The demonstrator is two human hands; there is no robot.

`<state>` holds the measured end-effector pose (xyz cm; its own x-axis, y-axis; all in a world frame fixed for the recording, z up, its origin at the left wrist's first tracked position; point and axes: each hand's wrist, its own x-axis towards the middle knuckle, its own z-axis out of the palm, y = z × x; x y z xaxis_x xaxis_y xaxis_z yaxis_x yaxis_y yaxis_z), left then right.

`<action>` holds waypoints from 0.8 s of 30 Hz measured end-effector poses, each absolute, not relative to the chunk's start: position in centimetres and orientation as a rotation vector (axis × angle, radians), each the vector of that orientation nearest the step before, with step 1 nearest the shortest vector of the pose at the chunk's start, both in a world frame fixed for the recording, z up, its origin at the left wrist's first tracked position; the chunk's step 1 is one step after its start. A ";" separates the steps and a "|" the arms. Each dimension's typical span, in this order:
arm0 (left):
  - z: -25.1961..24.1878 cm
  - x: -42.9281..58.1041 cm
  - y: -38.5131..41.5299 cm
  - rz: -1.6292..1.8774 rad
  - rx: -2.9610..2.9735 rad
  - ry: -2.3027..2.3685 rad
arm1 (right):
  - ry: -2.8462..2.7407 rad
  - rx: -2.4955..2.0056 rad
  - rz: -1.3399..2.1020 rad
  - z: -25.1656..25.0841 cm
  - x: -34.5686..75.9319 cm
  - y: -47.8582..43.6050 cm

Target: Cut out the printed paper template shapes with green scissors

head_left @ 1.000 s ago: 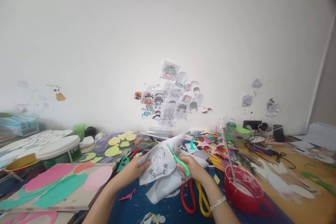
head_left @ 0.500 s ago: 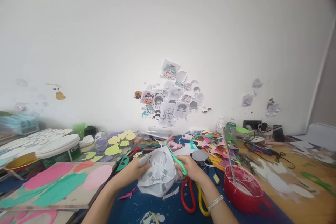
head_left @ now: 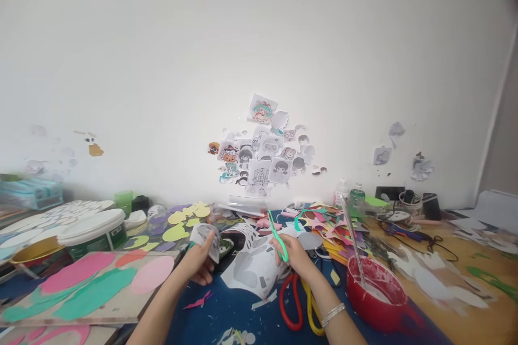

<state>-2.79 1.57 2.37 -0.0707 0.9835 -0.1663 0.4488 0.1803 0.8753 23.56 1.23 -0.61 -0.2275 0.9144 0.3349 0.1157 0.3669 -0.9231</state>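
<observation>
My left hand (head_left: 197, 263) is closed on a small piece of printed paper (head_left: 205, 238), bent, with a grey figure partly hidden by the thumb. My right hand (head_left: 294, 252) grips green-handled scissors (head_left: 279, 238), their blades pointing up and away. Between the hands a white paper sheet (head_left: 251, 265) with grey printed shapes lies over the blue mat (head_left: 226, 318). Its right edge reaches my right hand; whether the fingers also hold it I cannot tell. Big scissors with red (head_left: 290, 302) and yellow (head_left: 312, 307) handles lie below my right wrist.
A red pot (head_left: 376, 294) with white paste and a utensil stands at right. Coloured paper scraps (head_left: 324, 226) pile up behind it. On the left are a board with pink and green cutouts (head_left: 95, 291) and a lidded white tub (head_left: 93, 226). Drawings (head_left: 269, 145) cover the wall.
My left hand has moved left with the printed figure, away from the scissors and off the grey-patterned sheet, which now shows more fully. My right hand keeps the scissors nearly in place.
</observation>
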 end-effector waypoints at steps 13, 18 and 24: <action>1.6 1.0 -0.6 0.520 1.485 1.107 | -1.643 -0.963 0.946 -0.2 23.4 0.6; 1.0 2.9 -0.5 0.641 1.535 1.084 | -1.594 -0.927 0.967 -0.4 23.2 1.0; 3.2 4.1 -2.3 1.001 1.583 0.968 | -1.442 -0.802 0.889 -0.4 23.4 1.4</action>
<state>4.09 -2.28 3.18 0.3405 0.9291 0.1443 0.1138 -0.1931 0.9746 23.37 1.44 -0.37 -0.0611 0.8802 0.4707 -0.0255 0.4700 -0.8823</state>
